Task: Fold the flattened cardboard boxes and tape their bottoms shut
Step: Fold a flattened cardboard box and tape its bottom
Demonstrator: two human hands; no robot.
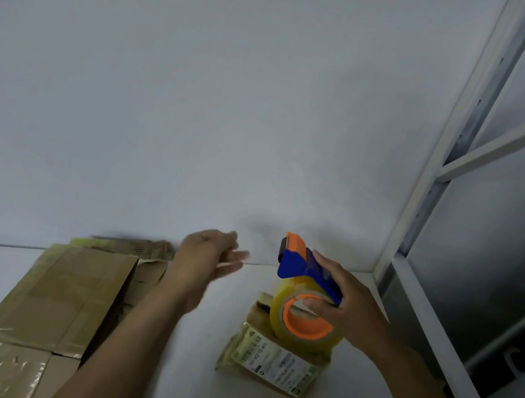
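Note:
My right hand [345,308] grips a blue and orange tape dispenser [303,289] loaded with a roll of clear tape, held just above a small cardboard box [272,362] that bears a printed label. My left hand [205,260] hovers blurred in the air left of the dispenser with its fingers loosely extended and nothing in it. A pile of flattened cardboard boxes [64,294], patched with old tape, lies on the white table [189,377] at the left.
A plain white wall [203,84] rises behind the table. At the right, a white metal shelf frame [454,144] stands against the table's edge, with a dark gap beyond it.

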